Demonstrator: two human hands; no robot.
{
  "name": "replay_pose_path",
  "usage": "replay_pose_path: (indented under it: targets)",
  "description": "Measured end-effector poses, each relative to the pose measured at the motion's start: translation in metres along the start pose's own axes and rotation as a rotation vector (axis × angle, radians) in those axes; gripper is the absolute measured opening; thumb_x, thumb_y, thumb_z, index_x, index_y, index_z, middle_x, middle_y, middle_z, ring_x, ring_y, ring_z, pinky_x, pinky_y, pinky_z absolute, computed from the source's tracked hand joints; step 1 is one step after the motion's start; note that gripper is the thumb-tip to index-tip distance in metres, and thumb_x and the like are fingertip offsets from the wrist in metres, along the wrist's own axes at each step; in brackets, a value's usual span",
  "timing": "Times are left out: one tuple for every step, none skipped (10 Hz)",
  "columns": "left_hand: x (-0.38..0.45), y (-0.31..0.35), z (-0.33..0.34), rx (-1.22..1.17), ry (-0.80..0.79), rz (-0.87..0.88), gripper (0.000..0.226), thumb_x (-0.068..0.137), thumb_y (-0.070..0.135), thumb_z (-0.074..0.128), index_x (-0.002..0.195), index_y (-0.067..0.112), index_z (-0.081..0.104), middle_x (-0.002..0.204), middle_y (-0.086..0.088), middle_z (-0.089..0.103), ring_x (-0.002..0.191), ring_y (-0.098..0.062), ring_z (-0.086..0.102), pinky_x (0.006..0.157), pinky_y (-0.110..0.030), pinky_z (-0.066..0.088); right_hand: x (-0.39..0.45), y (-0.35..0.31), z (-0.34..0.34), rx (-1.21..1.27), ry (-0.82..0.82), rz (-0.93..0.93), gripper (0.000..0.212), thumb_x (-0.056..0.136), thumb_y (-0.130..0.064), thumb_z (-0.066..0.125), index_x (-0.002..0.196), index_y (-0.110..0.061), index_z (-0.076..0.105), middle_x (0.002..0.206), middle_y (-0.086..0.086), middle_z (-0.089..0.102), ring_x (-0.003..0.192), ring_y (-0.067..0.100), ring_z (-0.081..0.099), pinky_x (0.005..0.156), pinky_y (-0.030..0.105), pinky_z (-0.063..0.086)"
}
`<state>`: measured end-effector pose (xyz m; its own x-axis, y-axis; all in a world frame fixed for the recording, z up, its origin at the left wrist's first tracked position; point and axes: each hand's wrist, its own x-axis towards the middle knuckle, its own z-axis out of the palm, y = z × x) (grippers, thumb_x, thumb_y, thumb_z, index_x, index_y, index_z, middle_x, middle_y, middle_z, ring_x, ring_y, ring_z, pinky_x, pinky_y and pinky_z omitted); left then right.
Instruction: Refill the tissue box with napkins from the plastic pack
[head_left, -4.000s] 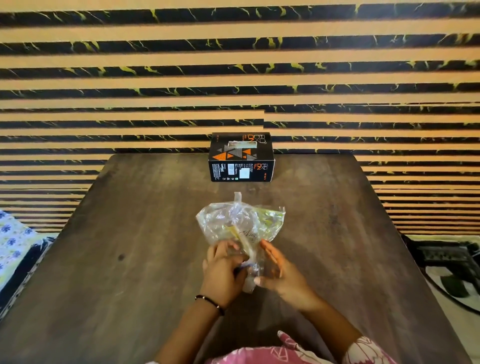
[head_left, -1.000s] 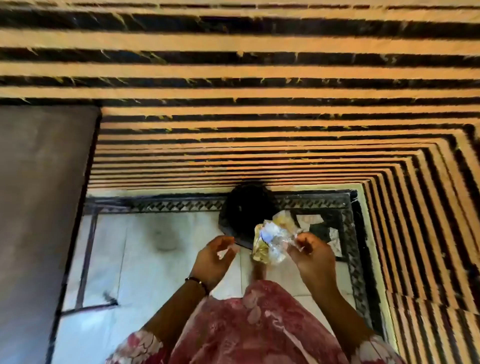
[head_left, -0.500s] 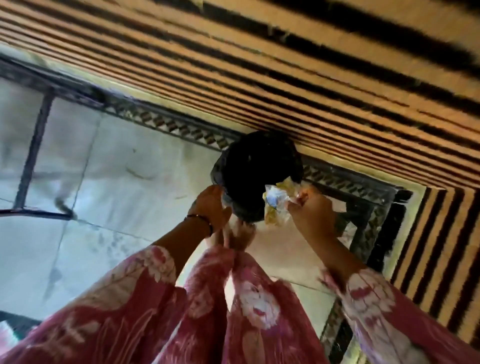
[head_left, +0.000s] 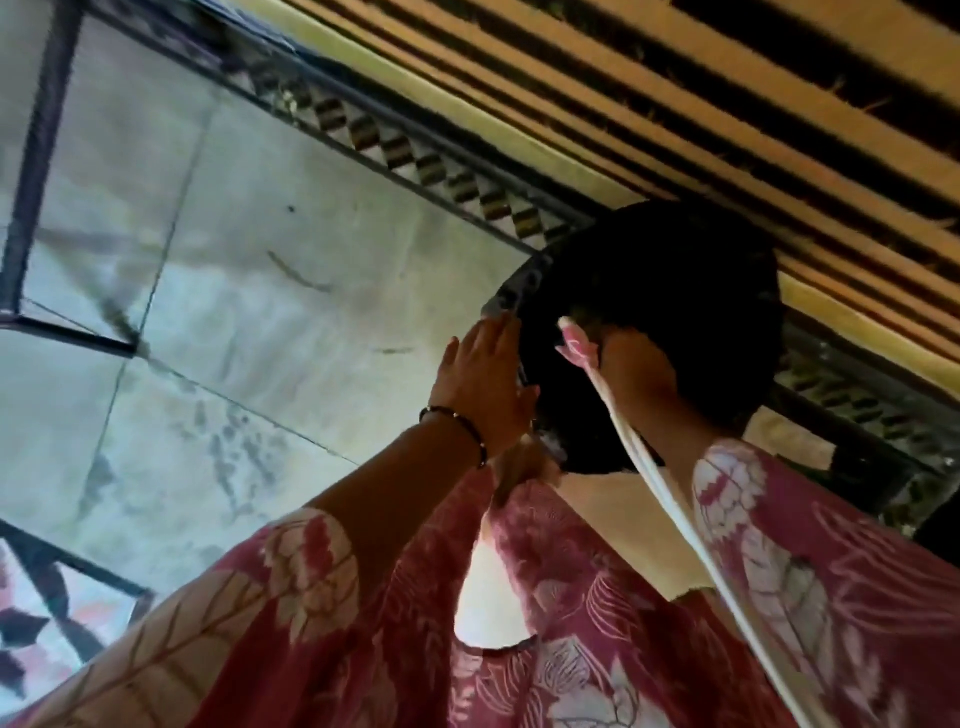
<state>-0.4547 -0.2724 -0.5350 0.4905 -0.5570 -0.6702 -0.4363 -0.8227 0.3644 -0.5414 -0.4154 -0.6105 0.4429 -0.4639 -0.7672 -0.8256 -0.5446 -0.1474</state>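
I look down at a black bin (head_left: 691, 270) on the floor by the striped wall. My left hand (head_left: 485, 379) lies flat against the bin's left rim with its fingers stretched out and nothing in it. My right hand (head_left: 641, 376) reaches down into the dark mouth of the bin; its fingers are hidden, so I cannot tell what they hold. The plastic pack, the napkins and the tissue box are out of view.
A white cloth strip (head_left: 654, 467) with a pink end hangs from me across the bin. Pale floor tiles (head_left: 260, 312) with a patterned dark border (head_left: 415, 156) spread to the left. Dark metal table legs (head_left: 31, 156) stand at far left. The orange and black striped wall (head_left: 727, 93) runs behind.
The crumpled plastic pack that my right hand held over the bin is no longer visible. That hand has gone down into the bin, and my left hand has moved onto the rim.
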Motion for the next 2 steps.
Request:
replay_pose_path:
  targets:
    - [-0.002, 0.004, -0.008, -0.018, -0.036, -0.019, 0.073, 0.087, 0.032, 0.054, 0.145, 0.012, 0.015, 0.155, -0.008, 0.017, 0.143, -0.025, 0.013, 0.117, -0.045, 0.014, -0.010, -0.008, -0.007, 0.028, -0.104, 0.005, 0.044, 0.092, -0.019, 0.049, 0.136, -0.016, 0.043, 0.135, 0.019, 0.050, 0.123, 0.037, 0.048, 0.097, 0.041, 0.042]
    - [-0.016, 0.017, -0.023, -0.029, -0.068, -0.028, 0.076, 0.088, 0.030, 0.055, 0.146, 0.015, 0.009, 0.156, -0.007, 0.013, 0.144, -0.023, 0.009, 0.118, -0.044, 0.010, -0.050, -0.005, -0.037, 0.165, -0.024, -0.057, 0.060, 0.090, -0.007, 0.048, 0.145, -0.022, 0.028, 0.141, 0.019, 0.044, 0.129, 0.037, 0.042, 0.104, 0.041, 0.036]
